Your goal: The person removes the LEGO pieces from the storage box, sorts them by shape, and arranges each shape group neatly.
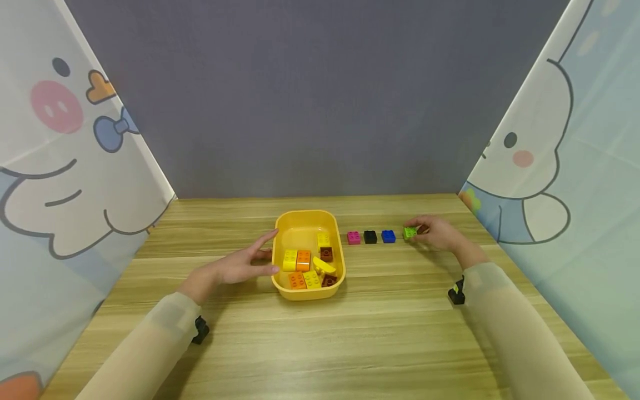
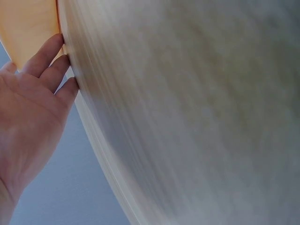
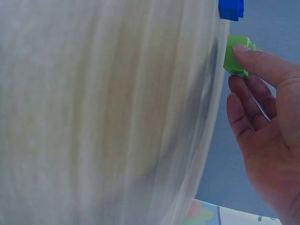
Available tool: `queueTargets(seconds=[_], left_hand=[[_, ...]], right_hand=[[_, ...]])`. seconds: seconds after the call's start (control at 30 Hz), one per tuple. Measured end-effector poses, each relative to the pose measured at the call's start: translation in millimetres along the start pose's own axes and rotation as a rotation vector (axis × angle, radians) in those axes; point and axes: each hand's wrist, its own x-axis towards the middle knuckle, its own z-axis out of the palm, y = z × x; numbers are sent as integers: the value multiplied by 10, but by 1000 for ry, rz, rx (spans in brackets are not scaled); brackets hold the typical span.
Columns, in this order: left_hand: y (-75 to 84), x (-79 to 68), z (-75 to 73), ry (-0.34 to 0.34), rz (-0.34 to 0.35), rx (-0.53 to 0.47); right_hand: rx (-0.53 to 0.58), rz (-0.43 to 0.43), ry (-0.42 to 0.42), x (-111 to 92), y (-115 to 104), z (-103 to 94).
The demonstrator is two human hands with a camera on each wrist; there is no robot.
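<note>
My right hand (image 1: 436, 232) pinches a lime green toy building block (image 1: 410, 233) at the right end of a row on the table. In the right wrist view the thumb lies on one side of the green block (image 3: 237, 56), with its studs facing away from the tabletop. Beside it in the row sit a blue block (image 1: 388, 236), a black block (image 1: 370, 237) and a pink block (image 1: 354, 238). My left hand (image 1: 241, 264) rests against the left side of a yellow tray (image 1: 306, 216), fingers spread and loosely bent, thumb at the rim.
Inside the tray lie yellow blocks (image 1: 290, 260), orange blocks (image 1: 303, 260), brown blocks (image 1: 326, 254) and a curved yellow piece (image 1: 324, 265). A grey panel (image 1: 320, 100) closes off the table's back edge. Printed cloths (image 1: 525, 128) hang along both sides.
</note>
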Motion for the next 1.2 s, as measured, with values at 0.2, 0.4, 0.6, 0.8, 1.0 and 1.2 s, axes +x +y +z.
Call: queueTargets(seconds=[0.2,0.4,0.6,0.8,1.0,1.2], left_hand=[[13,-9,3,-2,-1,-4],[11,1,2,-3,-1,-5],[3,7,0,-2,-4,-5],[-3,3,6,-6,2,-13],[-2,4,3,-6,1,-15],[-1,6,4,-2,-3,-7]], right_hand=[[30,16,-21,46,54,71],[40,36,-35,62,80,99],[47,37,-44,78,93,110],[41,30,-53,86,115,116],[41,30,-50,79,120,111],[41,34,-33,51,93,80]])
